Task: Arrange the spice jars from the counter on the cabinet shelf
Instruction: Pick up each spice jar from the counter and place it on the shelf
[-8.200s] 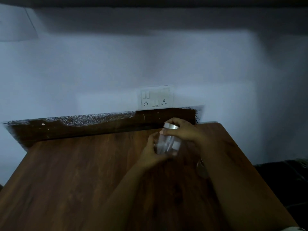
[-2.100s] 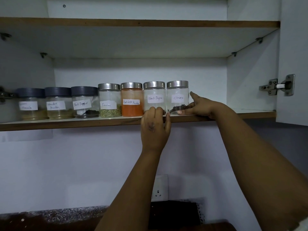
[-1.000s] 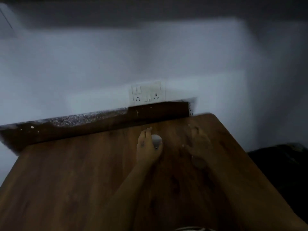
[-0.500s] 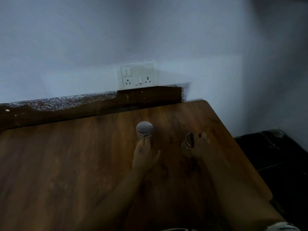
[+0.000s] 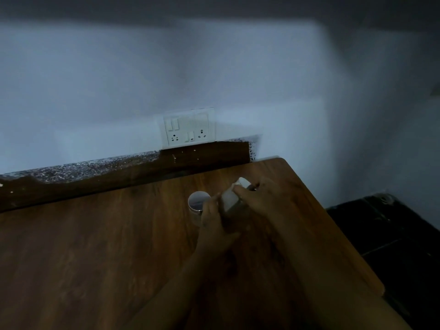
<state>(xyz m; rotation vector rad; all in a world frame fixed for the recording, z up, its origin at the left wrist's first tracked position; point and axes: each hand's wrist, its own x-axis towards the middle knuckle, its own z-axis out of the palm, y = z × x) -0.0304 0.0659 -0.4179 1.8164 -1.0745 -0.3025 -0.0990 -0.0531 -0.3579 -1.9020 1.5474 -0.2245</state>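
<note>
Nearest, two forearms reach up across the dark wooden counter (image 5: 95, 258). The left hand (image 5: 214, 225) lies with fingers fairly straight against the lower end of a tilted jar (image 5: 232, 196); whether they curl round it is lost in the dim blur. The right hand (image 5: 259, 198) grips that jar from above near its pale lid, fingers curled over it — the jar leans lid-up toward the wall, and what it holds cannot be made out. Just left of it a second jar (image 5: 198, 203) stands upright on the counter, its silver lid catching light, its contents hidden. Farther back, a dark upstand meets the wall below a white socket plate (image 5: 188, 128).
</note>
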